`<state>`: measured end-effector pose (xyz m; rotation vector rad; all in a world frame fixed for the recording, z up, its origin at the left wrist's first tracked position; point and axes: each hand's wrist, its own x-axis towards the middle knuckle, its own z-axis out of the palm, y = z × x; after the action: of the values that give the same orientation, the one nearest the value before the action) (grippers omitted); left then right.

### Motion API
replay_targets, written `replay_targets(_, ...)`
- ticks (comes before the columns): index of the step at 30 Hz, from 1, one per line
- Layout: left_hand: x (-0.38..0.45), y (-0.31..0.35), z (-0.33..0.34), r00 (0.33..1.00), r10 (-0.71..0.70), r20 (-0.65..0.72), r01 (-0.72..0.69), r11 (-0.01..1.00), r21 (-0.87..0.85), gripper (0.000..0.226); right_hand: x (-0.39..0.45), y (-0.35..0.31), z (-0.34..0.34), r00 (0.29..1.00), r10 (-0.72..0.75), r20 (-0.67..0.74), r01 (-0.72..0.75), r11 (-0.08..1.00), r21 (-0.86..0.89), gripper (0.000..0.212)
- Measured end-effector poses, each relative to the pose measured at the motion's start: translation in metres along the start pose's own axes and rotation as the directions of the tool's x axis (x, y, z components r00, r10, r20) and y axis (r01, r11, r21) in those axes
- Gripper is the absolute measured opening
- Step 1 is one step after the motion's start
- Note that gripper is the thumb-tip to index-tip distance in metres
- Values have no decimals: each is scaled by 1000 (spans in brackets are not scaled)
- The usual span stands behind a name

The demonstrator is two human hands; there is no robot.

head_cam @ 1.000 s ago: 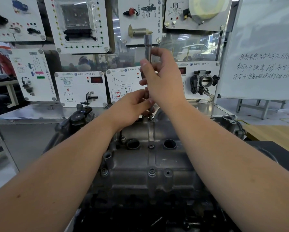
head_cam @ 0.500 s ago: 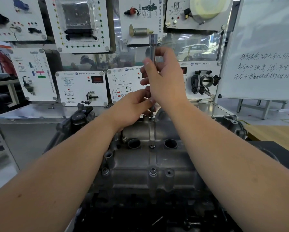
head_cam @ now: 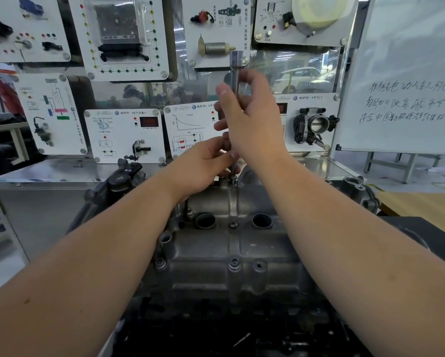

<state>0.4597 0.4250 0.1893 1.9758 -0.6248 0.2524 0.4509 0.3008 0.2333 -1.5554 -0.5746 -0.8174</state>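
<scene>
At the far end of the engine cover (head_cam: 242, 243), the socket driver (head_cam: 234, 73) stands upright, working end pointing down, with the right hand (head_cam: 252, 122) wrapped round its shaft and the left hand (head_cam: 203, 164), lower, pinching its tip, apparently just above the bolt (head_cam: 232, 179).

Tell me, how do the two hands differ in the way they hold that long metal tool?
The right hand sits high on the upright socket tool; the left hand sits low, just above the engine cover. The right hand wraps its fingers round the shaft, while the left hand pinches the bottom end with its fingertips. Both hold the same tool.
</scene>
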Motion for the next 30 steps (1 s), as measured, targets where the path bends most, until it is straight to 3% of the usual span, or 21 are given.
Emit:
replay_targets(6,-1,1,1,1000,11,11,-11,1000,-7,16,0,1,-1,1000,-25,-10,25,999,-19,7)
replay_targets(18,-1,1,0,1000,20,1,-20,1000,12,13,-1,1,1,1000,-8,9,8,1000,-2,11)
replay_targets(25,-5,7,2,1000,17,19,-16,1000,-19,19,2,2,3,1000,5,29,-3,996,-90,17)
replay_targets(28,-4,5,2,1000,24,-1,-24,999,-22,14,1,2,3,999,16,29,-16,1000,-23,4)
replay_targets(30,-3,4,1,1000,28,-1,-28,999,-21,11,1,3,2,1000,4,12,-4,1000,-5,14)
